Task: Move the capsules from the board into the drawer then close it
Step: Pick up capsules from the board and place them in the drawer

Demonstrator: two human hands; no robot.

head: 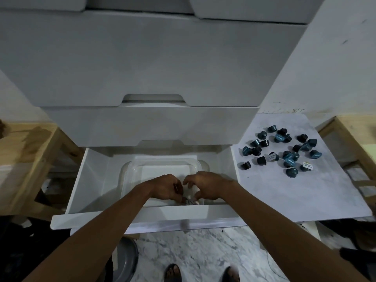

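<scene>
Head view looks down on a tall white drawer unit [142,58], its lowest drawer [91,180] pulled open beneath both forearms. To the right of the right hand's fingers, well apart and outside the drawer, lies the pale board [295,192] with the loose heap of dark and teal capsules [284,151] scattered over its far half. Inside the drawer, a clear plastic tub [130,169] sits under and around both sets of fingers. The left hand [166,188] and right hand [205,187] meet over the tub's near edge, fingers curled inward toward each other. Small pale and dark items [190,202] show just below the fingertips, touching or nearly so; whether either hand actually grips one, I cannot tell.
</scene>
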